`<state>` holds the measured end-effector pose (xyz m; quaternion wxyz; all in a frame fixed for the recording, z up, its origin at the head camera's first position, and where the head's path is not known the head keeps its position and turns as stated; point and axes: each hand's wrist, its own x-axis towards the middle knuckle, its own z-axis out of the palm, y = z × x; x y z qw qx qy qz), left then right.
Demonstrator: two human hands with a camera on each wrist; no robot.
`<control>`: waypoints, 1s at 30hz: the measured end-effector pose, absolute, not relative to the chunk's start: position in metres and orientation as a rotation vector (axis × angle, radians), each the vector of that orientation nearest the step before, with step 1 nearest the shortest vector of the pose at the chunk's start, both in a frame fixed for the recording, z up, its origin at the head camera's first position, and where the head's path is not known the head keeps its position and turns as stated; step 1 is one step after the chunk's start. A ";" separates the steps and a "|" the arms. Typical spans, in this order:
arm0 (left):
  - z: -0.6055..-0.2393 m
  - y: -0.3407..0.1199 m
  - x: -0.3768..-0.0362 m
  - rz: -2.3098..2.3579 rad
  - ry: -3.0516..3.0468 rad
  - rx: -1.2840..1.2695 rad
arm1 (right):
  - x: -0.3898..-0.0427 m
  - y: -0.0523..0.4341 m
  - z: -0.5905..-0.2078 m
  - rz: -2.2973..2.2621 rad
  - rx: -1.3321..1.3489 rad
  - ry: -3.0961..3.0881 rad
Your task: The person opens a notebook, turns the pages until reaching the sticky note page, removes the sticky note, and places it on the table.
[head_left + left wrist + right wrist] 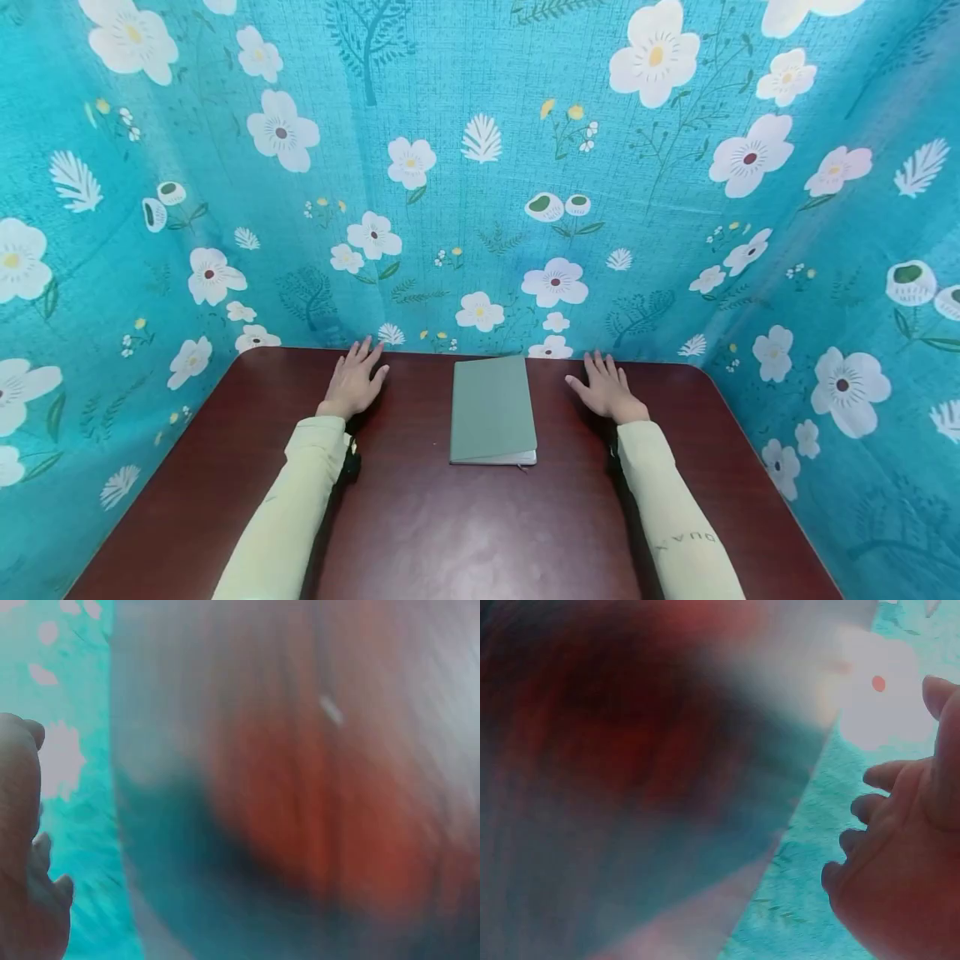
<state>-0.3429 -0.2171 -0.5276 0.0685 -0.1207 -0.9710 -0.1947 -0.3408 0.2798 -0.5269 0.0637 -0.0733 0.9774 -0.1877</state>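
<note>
A closed grey-green notebook [492,408] lies flat on the dark red table [420,525], its long axis pointing away from the person. It sits between both hands, touching neither. The left hand [354,382] and right hand [606,388] rest palm-down, fingers straight, about equally near.

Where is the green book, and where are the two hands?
green book [492,407], head view, middle of its cover.
left hand [354,384], head view, back of hand.
right hand [607,388], head view, back of hand.
</note>
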 end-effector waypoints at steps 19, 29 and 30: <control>-0.524 -0.061 -0.309 -0.546 -2.933 -1.123 | -0.320 0.223 -0.510 -0.639 -0.738 2.854; -0.548 -0.036 -0.296 -0.402 -3.100 -0.999 | -0.312 0.223 -0.521 -0.614 -0.706 2.719; -0.549 -0.035 -0.296 -0.417 -3.106 -0.988 | -0.312 0.223 -0.522 -0.616 -0.709 2.710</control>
